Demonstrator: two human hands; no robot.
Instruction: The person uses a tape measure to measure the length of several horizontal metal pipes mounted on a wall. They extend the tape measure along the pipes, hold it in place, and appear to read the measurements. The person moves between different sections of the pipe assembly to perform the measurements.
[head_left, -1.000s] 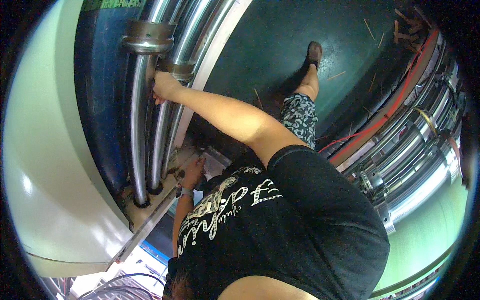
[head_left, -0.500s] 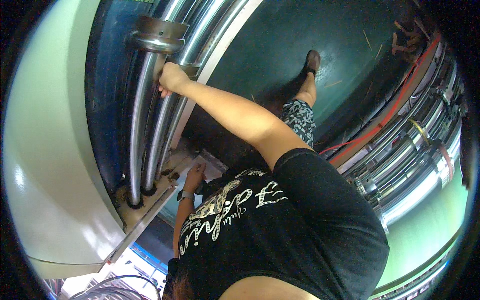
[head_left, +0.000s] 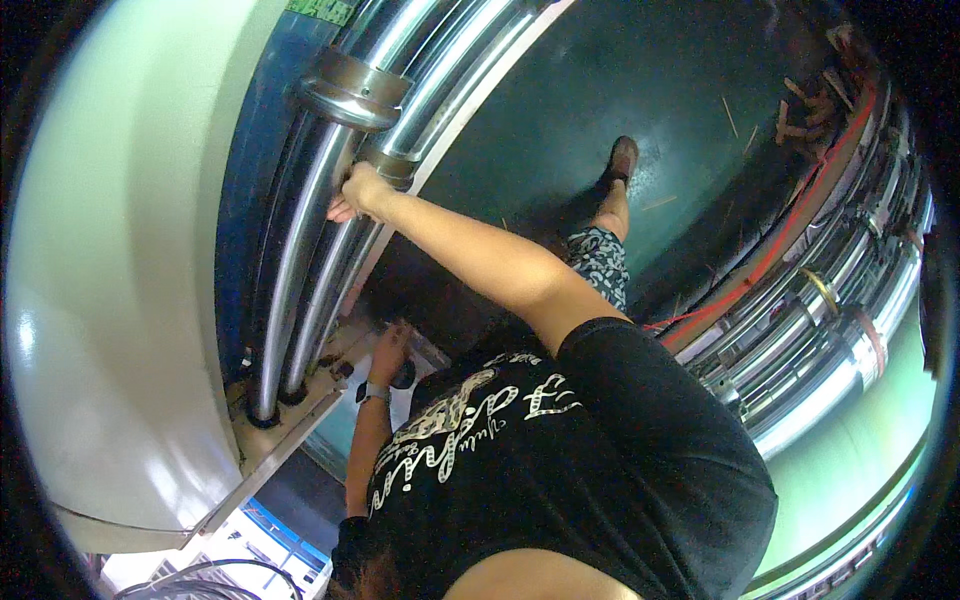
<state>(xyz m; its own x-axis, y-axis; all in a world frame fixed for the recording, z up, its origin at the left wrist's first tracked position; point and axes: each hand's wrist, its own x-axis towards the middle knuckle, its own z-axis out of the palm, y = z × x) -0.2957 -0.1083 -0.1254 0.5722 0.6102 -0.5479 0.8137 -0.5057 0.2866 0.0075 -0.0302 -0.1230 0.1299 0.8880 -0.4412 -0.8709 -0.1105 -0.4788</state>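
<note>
My right hand [head_left: 366, 192] reaches across to a bundle of polished steel rods [head_left: 308, 225]. Its fingers are bent and close together against the rods, just below a steel collar [head_left: 358, 90]. Whatever is in those fingers, if anything, is hidden. A second, smaller collar [head_left: 390, 166] is right beside the wrist. Lower down, my left hand [head_left: 393, 350], with a watch [head_left: 372, 392] at the wrist, lies over a pale ledge in shadow. Its fingers look stretched out, though dim. A small dark round thing [head_left: 403, 375] shows beside that hand.
A large pale curved machine panel [head_left: 120, 300] rises on the left. The dark green floor [head_left: 520, 110] has scattered thin strips. More steel bars [head_left: 800, 330] and a red cable [head_left: 765, 265] line the right. Black cables [head_left: 215, 575] hang at the lower left.
The whole view has shifted, so the rods and panel sit farther right. My right hand is slightly lower along the rods, with its fingers straighter. My left hand stays by the ledge.
</note>
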